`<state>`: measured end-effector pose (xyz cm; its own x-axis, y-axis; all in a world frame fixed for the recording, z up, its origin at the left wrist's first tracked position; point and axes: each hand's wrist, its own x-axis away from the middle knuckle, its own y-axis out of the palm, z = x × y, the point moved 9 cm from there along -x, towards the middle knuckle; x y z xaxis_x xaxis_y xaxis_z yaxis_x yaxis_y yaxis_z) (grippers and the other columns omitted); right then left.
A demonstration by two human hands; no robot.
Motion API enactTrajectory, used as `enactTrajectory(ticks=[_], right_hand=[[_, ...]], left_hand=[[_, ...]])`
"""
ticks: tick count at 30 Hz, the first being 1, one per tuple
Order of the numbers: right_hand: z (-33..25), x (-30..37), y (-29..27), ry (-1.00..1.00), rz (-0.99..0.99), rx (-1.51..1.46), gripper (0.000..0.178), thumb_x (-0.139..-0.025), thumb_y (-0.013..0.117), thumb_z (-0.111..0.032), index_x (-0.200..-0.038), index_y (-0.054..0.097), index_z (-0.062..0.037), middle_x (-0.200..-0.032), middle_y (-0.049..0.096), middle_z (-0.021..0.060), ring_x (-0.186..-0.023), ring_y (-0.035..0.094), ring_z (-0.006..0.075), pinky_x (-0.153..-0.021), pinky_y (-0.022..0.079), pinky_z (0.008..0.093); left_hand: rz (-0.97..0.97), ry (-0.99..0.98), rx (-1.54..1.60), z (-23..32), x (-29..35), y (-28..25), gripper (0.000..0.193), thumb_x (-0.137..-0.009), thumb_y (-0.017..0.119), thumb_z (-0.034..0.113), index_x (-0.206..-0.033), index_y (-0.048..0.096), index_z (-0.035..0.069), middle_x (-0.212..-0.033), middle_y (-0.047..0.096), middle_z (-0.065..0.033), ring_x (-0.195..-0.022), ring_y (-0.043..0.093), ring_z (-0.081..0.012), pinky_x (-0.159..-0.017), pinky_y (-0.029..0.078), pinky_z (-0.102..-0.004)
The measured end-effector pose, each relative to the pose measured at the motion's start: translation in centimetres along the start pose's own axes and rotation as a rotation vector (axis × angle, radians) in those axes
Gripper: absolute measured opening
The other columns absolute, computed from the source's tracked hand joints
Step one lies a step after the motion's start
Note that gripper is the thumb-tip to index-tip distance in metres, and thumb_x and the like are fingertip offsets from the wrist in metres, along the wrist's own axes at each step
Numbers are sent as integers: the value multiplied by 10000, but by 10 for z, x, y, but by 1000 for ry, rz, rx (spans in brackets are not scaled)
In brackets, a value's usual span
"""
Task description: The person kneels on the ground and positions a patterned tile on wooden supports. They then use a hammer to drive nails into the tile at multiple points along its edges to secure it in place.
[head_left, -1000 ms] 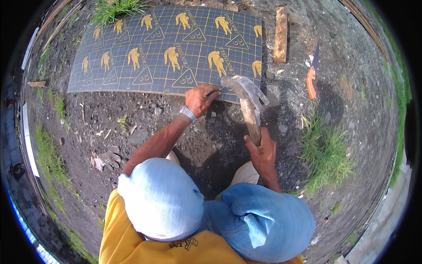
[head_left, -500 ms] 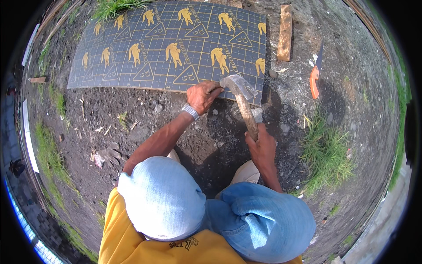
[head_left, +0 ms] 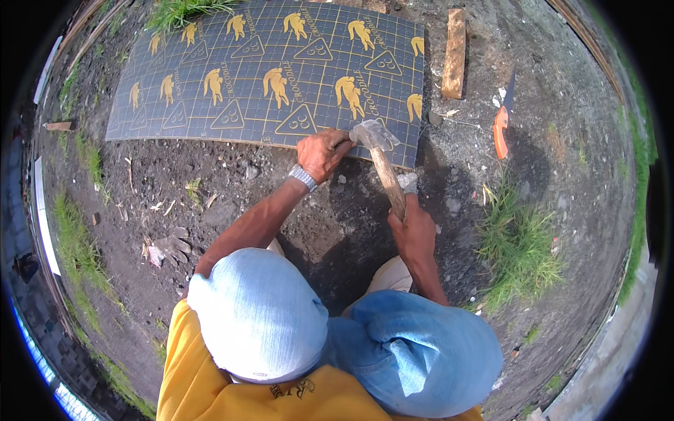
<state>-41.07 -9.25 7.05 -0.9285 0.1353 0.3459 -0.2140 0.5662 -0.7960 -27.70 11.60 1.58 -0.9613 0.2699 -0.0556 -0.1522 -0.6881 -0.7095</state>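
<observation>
One dark panel (head_left: 189, 77) with gold print, lying on the far ground (head_left: 358, 210). One claw hammer (head_left: 380, 158): my right fingers (head_left: 413, 228) clench its wooden handle; its head shows over the panel's near edge, just beside my left fingers (head_left: 333, 143), curled, grasp I cannot tell. Right: one wood strip (head_left: 455, 56), one orange-handled saw (head_left: 500, 133). Near left: one glove (head_left: 170, 250).

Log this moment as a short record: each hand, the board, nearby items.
Left hand: at the near edge of the board, beside the hammer head; anything pinched is too small to tell
Right hand: grips the hammer's wooden handle
Board: dark, gold-printed, on the ground
Nearby: wood strip and orange-handled saw rightward; glove leftward
</observation>
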Motion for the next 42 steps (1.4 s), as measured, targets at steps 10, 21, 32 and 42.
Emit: enactTrajectory(ticks=[10, 21, 32, 42], right_hand=[[-34, 13, -72, -146, 367, -358, 277, -906, 798, -185, -1019, 609, -16, -764, 681, 164, -636, 625, 227, -644, 521, 401], [-16, -14, -8, -30, 10, -231, 276, -903, 735, -155, -1017, 542, 5, -782, 675, 271, -704, 704, 406, -660, 540, 484], [-16, 6, -81, -189, 512, -466, 191, -949, 740, -71, -1054, 594, -5, -800, 660, 40, -652, 630, 163, -639, 537, 336], [-27, -7, -69, -23, 337, -660, 231, -903, 782, -104, -989, 597, 4, -701, 642, 93, -597, 609, 158, -590, 511, 367]], left_hand=[[-26, -43, 50, -13, -1, 1, 389, -984, 700, 394, -1331, 721, 220, -1118, 788, -75, -974, 761, -286, -802, 600, -401], [132, -264, 412, -39, -5, -17, 490, -1077, 539, 389, -1472, 539, 98, -1284, 695, -203, -1156, 707, -337, -933, 563, -445], [184, -278, 481, -48, -2, -14, 421, -1084, 537, 339, -1429, 571, 101, -849, 571, 5, -719, 493, -79, -656, 452, -293], [168, -292, 473, -42, -5, -18, 398, -1073, 547, 333, -1398, 591, 108, -844, 605, -8, -713, 528, -88, -675, 478, -299]])
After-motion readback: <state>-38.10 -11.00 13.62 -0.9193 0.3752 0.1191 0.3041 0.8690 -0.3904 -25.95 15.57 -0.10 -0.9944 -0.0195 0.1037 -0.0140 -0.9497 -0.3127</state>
